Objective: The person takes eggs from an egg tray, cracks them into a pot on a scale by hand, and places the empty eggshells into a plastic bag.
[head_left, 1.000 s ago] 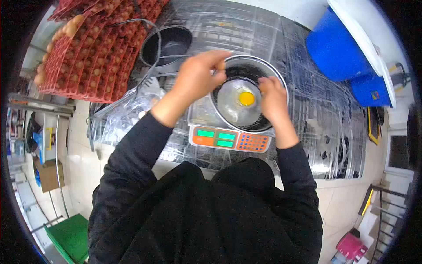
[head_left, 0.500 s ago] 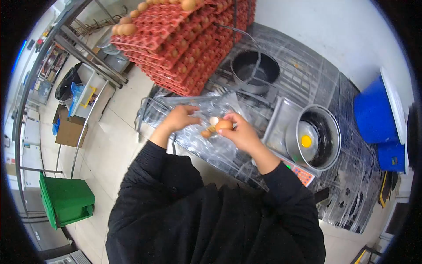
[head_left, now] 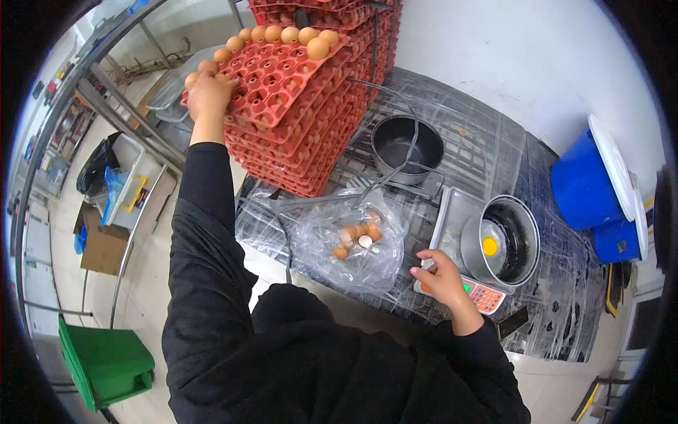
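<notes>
One hand, our left, is at brown eggs on a red tray at ten o'clock, its grip too hidden to tell. Our right hand, at four, is loosely spread by the scale; at its two o'clock sits a pot with one yolk, at its ten, eggshells on plastic.

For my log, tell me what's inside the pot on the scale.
One yolk shows in pale egg white. The near wall of the pot hides part of the bottom.
</notes>
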The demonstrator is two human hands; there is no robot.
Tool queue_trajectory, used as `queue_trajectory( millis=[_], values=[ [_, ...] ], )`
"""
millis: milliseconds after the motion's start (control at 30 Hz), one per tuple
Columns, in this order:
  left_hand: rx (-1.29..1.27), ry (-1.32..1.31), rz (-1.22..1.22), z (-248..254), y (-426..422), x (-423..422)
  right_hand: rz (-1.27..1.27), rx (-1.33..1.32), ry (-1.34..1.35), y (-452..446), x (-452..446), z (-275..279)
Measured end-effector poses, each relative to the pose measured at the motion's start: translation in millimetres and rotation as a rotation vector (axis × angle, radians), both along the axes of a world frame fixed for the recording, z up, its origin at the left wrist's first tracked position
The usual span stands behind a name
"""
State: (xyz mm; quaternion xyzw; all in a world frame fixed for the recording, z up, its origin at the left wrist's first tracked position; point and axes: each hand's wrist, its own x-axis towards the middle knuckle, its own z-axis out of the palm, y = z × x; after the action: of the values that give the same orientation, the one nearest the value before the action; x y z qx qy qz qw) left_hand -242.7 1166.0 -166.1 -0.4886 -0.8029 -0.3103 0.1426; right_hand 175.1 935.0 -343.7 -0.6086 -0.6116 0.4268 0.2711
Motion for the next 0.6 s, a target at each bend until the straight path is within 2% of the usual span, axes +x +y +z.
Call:
queue_trajectory(
  millis=[67,167,200,300,367,400,467,500,533,600],
  values=[
    [0.045,0.018,0.019,-5.1,8.4,-5.9,-0.091,-0.061,0.057,-0.9,6.0,3.9],
    [0.083,-0.077,0.032,-10.8,20.3,-16.1,-0.085,0.067,0.081,5.3,3.5,12.4],
    [0.177,-0.067,0.030,-16.6,20.2,-17.2,-0.072,0.087,0.063,6.5,0.7,17.8],
    [0.400,-0.070,-0.129,-11.4,-10.7,16.4,0.025,0.208,-0.010,7.9,-12.4,38.6],
    [0.511,-0.195,-0.464,-16.2,-43.3,68.8,0.026,0.470,-0.031,8.0,-27.0,55.0],
    [0.460,-0.252,-0.649,-31.3,-63.3,101.8,0.026,0.598,-0.045,8.5,-32.1,59.0],
    [0.159,-0.620,-1.084,-56.8,-128.6,180.3,0.044,0.813,-0.044,5.8,-36.6,59.0],
    [-0.012,-0.693,-1.236,-75.6,-154.2,205.1,0.055,0.916,-0.047,2.5,-32.9,58.2],
    [-0.287,-0.790,-1.263,-84.6,-181.9,229.7,0.093,1.011,-0.076,-1.7,-24.9,55.8],
    [-0.412,-0.746,-1.364,-98.7,-214.2,262.9,0.122,0.996,-0.062,-15.6,-0.4,41.2]
  ],
)
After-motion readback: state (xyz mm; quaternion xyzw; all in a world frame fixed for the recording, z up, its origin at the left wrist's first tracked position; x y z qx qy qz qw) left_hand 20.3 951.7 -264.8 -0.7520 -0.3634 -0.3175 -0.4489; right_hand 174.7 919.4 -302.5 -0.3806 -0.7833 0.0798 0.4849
